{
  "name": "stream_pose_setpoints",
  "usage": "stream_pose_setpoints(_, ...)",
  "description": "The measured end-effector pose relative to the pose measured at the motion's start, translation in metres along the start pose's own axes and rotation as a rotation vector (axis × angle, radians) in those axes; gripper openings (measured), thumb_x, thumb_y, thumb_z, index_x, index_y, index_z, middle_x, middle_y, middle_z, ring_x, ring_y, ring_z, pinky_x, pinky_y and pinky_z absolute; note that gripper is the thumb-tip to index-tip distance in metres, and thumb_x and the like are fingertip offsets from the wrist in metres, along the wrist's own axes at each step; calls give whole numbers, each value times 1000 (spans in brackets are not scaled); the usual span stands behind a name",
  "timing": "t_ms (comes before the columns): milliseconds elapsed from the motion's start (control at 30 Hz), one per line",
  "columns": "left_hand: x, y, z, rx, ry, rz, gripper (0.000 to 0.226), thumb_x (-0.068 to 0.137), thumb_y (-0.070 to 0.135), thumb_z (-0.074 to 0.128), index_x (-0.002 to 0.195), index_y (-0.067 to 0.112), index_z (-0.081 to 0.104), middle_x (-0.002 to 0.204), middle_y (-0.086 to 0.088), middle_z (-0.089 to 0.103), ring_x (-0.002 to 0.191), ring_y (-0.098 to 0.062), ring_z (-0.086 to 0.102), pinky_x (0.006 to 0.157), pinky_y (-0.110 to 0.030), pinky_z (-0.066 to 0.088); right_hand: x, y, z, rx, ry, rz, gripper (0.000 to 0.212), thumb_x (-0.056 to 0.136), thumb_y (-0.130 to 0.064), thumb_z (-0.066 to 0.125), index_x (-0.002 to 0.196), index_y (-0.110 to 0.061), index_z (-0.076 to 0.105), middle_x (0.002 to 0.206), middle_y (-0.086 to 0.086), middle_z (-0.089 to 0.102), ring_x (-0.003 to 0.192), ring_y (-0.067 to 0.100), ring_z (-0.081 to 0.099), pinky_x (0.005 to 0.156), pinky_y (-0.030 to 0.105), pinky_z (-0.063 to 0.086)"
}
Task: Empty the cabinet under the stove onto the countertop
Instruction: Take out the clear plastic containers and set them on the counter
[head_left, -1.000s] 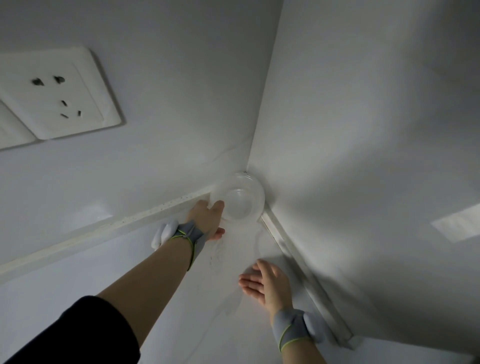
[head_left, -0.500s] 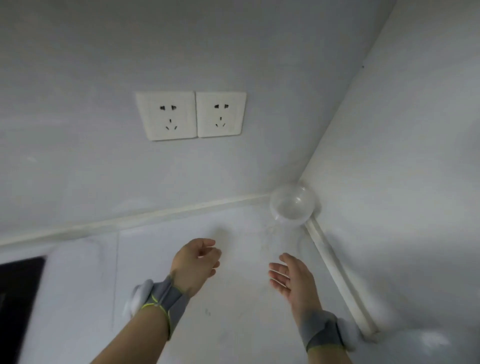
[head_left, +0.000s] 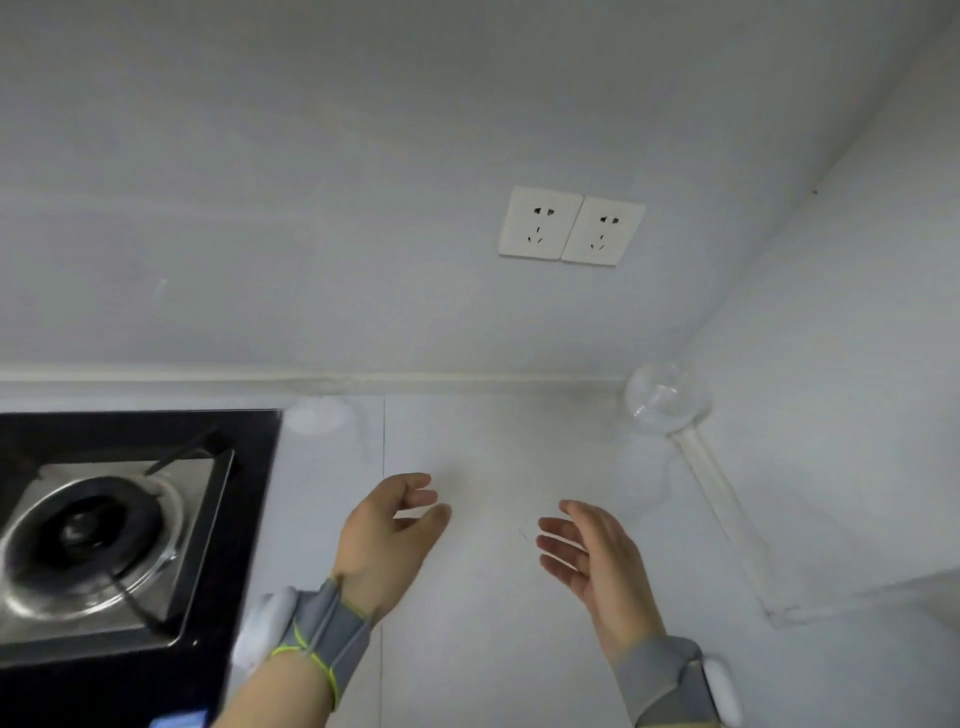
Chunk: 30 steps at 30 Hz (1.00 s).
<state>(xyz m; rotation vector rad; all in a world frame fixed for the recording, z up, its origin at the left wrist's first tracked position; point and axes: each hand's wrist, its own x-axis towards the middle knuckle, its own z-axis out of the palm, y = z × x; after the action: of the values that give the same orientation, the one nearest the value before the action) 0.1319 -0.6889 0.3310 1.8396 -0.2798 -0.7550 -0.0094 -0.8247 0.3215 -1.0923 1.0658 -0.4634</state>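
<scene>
Head view: hovering over the white worktop (head_left: 483, 665) with both hands apart and gripping nothing. Keeping the left hand (head_left: 387, 540) loosely curled and the right hand (head_left: 592, 558) relaxed, fingers nearly straight, palm turned leftward. Sitting tucked into the far right corner of the worktop: clear bowl (head_left: 667, 397). Lying at left: black gas stove (head_left: 119, 530). Hanging on the back wall: twin sockets (head_left: 571, 227).

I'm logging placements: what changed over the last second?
The left hand let go of the clear bowl and drew back toward the person; the right hand drew back too. Both now hold nothing above the countertop. The bowl stayed in the wall corner.
</scene>
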Motion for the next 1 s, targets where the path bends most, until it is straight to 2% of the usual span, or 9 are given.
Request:
stream_pose_setpoints(167, -51, -23, -25, -49, 38, 14, 28, 81, 17, 68, 105, 29, 58, 103, 5, 66, 85, -17, 68, 84, -40, 56, -52, 18, 10, -119, -63, -28, 17, 92, -19, 56, 104, -8, 61, 101, 18, 69, 92, 32, 67, 86, 43, 53)
stream_pose_setpoints(367, -101, -46, -39, -93, 103, 26, 43, 79, 16, 71, 117, 25, 53, 106, 5, 64, 85, -15, 66, 75, -30, 57, -89, 37, 8, -205, -145, -81, 17, 92, -22, 56, 103, -11, 61, 102, 14, 69, 94, 29, 68, 87, 42, 55)
stream_pose_setpoints(600, -210, -91, -53, -111, 233, 12, 46, 76, 16, 75, 115, 24, 53, 107, 4, 63, 86, -11, 67, 83, -34, 55, -165, 83, -11, -270, -284, -101, 15, 91, -28, 56, 101, -17, 61, 99, 6, 70, 92, 21, 69, 82, 34, 57)
stream_pose_setpoints(667, -239, -104, -58, -105, 267, -9, 52, 68, 22, 79, 114, 24, 55, 106, 3, 64, 85, -13, 68, 85, -37, 54, -181, 97, -16, -262, -297, -72, 15, 92, -28, 56, 102, -17, 60, 100, 7, 69, 93, 21, 68, 81, 32, 56)
stream_pose_setpoints(767, -284, -123, -70, -122, 342, -39, 62, 56, 35, 71, 115, 23, 56, 105, 3, 65, 86, -17, 68, 82, -36, 54, -210, 116, -13, -244, -343, -17, 15, 93, -24, 55, 103, -15, 59, 101, 10, 68, 94, 24, 67, 83, 34, 55)
stream_pose_setpoints(1000, -340, -148, -100, -43, 483, -58, 51, 70, 22, 79, 114, 23, 54, 107, 1, 65, 83, -17, 68, 81, -36, 55, -252, 122, 19, -212, -493, -16, 10, 91, -19, 55, 98, -14, 59, 101, 14, 67, 94, 28, 65, 85, 36, 53)
